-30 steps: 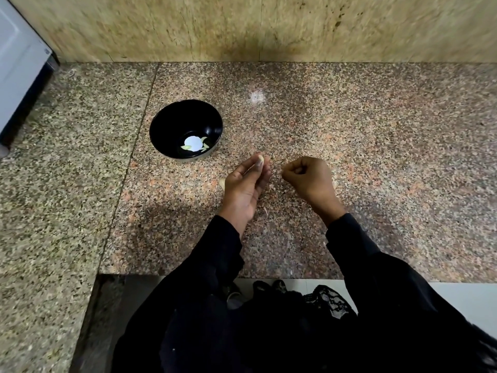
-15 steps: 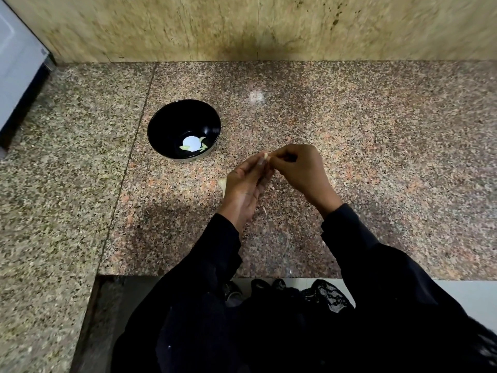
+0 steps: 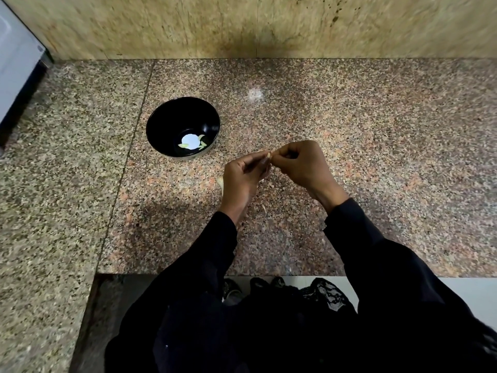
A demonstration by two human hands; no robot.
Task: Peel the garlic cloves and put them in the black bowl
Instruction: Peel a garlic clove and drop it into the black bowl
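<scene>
Peeling's mid-way: left hand [image 3: 242,176] holds a garlic clove [image 3: 268,155], right hand [image 3: 301,164] pinches its skin; black bowl [image 3: 166,122] has a few pale bits, probably cloves.

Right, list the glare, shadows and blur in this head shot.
Head view: a white glare patch sits inside the glossy black bowl, and a fainter one on the speckled granite counter; soft shadows fall left of the arms; the beige stone wall is smeared by blur; the small garlic clove between the fingertips is too small to resolve.
</scene>
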